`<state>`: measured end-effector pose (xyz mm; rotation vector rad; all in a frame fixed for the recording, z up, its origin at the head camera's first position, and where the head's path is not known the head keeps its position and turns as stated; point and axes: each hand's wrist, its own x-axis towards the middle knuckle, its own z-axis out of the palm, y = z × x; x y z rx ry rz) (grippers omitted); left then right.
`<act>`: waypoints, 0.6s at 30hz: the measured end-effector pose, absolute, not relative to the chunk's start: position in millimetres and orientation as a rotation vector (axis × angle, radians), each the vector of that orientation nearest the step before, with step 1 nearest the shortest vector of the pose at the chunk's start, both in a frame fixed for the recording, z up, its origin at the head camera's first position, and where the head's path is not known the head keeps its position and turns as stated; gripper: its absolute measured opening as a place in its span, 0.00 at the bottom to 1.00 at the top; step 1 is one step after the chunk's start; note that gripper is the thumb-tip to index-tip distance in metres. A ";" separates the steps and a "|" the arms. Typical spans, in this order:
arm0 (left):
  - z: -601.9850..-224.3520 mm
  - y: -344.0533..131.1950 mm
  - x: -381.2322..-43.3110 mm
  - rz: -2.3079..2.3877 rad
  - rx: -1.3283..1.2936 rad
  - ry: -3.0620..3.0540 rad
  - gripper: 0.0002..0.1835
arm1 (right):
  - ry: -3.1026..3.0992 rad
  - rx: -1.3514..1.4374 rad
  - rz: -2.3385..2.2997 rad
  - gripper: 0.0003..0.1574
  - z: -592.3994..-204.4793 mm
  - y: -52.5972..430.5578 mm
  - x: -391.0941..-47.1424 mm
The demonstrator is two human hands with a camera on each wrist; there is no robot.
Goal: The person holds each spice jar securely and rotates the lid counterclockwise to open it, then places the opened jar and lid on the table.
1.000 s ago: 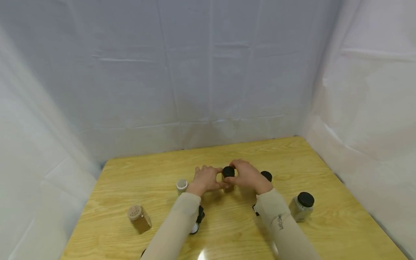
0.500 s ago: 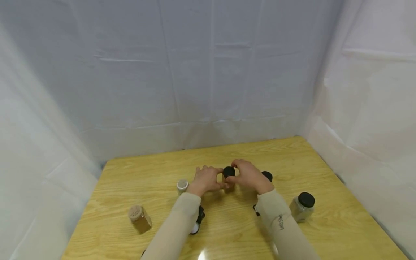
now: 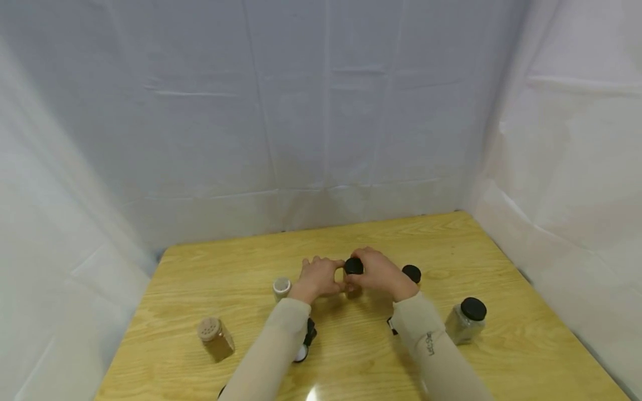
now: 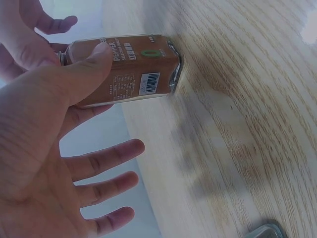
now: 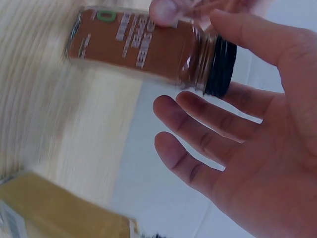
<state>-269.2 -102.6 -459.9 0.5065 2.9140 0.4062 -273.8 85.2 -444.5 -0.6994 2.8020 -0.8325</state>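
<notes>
A square glass spice jar of reddish-brown pepper powder (image 4: 143, 69) stands upright on the wooden table, its black lid (image 3: 354, 265) on top. My left hand (image 3: 318, 278) pinches the jar's body between thumb and forefinger. In the left wrist view, its other fingers (image 4: 106, 188) spread out away from the glass. At the lid is my right hand (image 3: 378, 273), with thumb and forefinger on either side of it. The right wrist view shows the lid's ribbed edge (image 5: 222, 64) between them and the remaining fingers (image 5: 185, 153) loosely bent.
Right of the hands stand a black-lidded jar of yellow powder (image 5: 64, 206) and a larger black-lidded jar (image 3: 465, 320). On the left are a white-rimmed jar (image 3: 282, 287) and a shaker-topped brown jar (image 3: 215, 338). Small black-and-white items (image 3: 306, 340) lie partly behind the left sleeve.
My right hand's fingers loosened a little from the lid half a second ago and now close round it again, the wrist slightly turned. The left hand and jar have kept their place.
</notes>
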 end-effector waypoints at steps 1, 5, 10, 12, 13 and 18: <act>-459.8 -102.3 -268.9 0.406 0.508 2.915 0.37 | 2.808 -0.707 -0.838 0.28 -445.7 83.9 -273.8; -460.0 -100.9 -269.5 0.408 0.511 2.912 0.37 | 2.819 -0.712 -0.832 0.27 -448.1 82.8 -273.3; -460.5 -100.3 -271.9 0.404 0.501 2.912 0.39 | 2.800 -0.624 -0.819 0.35 -444.2 88.0 -272.3; -460.5 -100.6 -272.4 0.406 0.495 2.910 0.39 | 2.798 -0.582 -0.810 0.34 -442.5 91.8 -272.4; -460.4 -100.9 -272.3 0.405 0.491 2.908 0.39 | 2.799 -0.570 -0.805 0.32 -442.0 93.7 -272.7; -459.8 -102.0 -271.5 0.390 0.471 2.900 0.40 | 2.788 -0.562 -0.786 0.24 -441.0 99.8 -273.3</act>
